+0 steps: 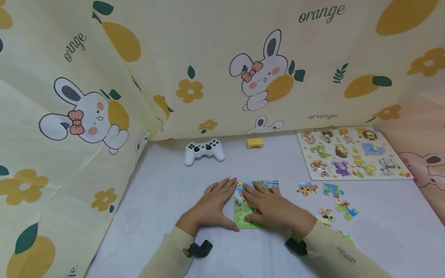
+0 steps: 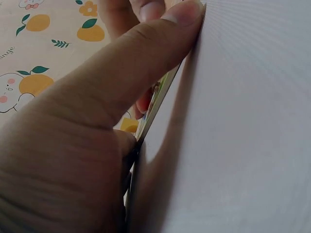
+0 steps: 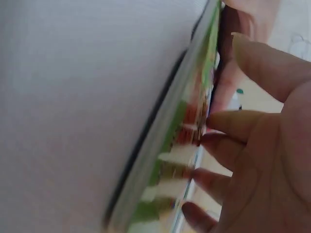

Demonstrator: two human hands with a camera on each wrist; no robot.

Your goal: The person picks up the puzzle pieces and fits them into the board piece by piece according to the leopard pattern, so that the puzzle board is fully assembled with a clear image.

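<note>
A square picture board with a green, blue and orange design lies flat on the white surface in the head view. My left hand rests at its left edge, fingers extended and thumb at the near left corner. The right hand lies over the board with its fingers spread, hiding much of the picture. In the left wrist view the left thumb lies along the thin board edge. The right wrist view shows the right fingertips touching the board's face.
Loose puzzle pieces lie right of the board, some partly behind the right forearm. Farther back are a white game controller, a yellow block and an animal puzzle board. A patterned curtain hangs behind.
</note>
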